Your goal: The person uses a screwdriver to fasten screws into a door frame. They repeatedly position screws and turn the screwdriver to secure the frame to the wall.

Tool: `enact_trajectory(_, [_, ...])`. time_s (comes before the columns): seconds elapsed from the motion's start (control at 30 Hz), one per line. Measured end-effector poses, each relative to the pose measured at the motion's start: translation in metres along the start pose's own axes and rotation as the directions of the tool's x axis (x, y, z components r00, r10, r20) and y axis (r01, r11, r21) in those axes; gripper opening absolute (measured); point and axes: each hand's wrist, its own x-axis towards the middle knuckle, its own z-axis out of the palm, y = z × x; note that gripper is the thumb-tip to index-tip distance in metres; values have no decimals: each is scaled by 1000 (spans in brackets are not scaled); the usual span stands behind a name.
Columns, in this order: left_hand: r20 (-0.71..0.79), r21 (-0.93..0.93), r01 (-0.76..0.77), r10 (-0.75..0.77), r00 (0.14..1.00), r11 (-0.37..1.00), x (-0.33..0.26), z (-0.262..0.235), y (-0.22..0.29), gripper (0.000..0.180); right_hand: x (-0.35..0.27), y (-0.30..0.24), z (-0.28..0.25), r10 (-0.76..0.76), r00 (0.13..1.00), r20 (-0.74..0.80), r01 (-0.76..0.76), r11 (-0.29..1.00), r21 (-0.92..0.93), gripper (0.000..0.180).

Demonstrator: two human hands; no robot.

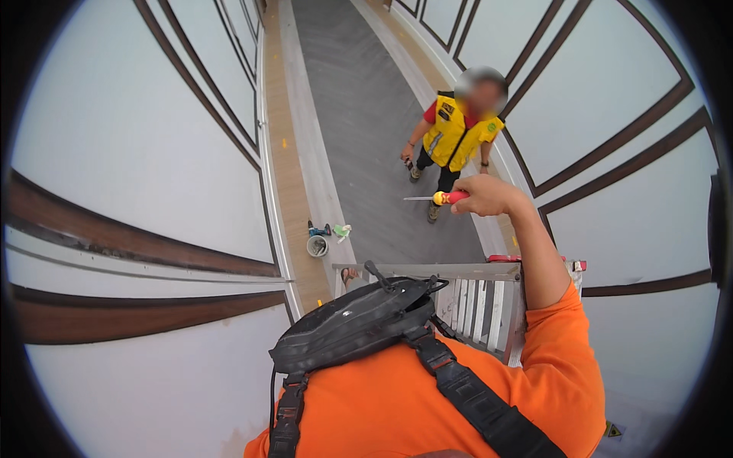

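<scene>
My right hand is raised in front of me and closed around a screwdriver with a red and yellow handle. Its metal shaft points to the left. My right arm in an orange sleeve comes up from the lower right. My left hand is out of sight. A black chest pack on dark straps hangs over my orange shirt. Under me stands a metal ladder with a flat top step.
Far below, a person in a yellow vest stands on the grey floor of a narrow corridor. A small bucket and bits of gear lie by the left wall. White wall panels with dark brown trim close in on both sides.
</scene>
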Motion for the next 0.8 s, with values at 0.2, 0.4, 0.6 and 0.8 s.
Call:
enact_trajectory(0.2, [-93,-115,-19,8,996,993,-21,3,21,38,21,-39,-33,-174,985,-6,174,984,25,27])
enact_trajectory(0.4, [-128,-103,-112,99,987,988,-17,-45,36,23,33,-119,-64,-50,999,10,47,980,193,25])
enact_trajectory(0.6, [211,494,-480,436,875,725,-22,-69,62,26,59,-172,-87,-108,994,-20,110,973,205,20])
enact_trajectory(0.8, [117,449,-242,213,970,860,-54,-102,92,23,30,-187,-131,-44,998,36,34,970,239,18])
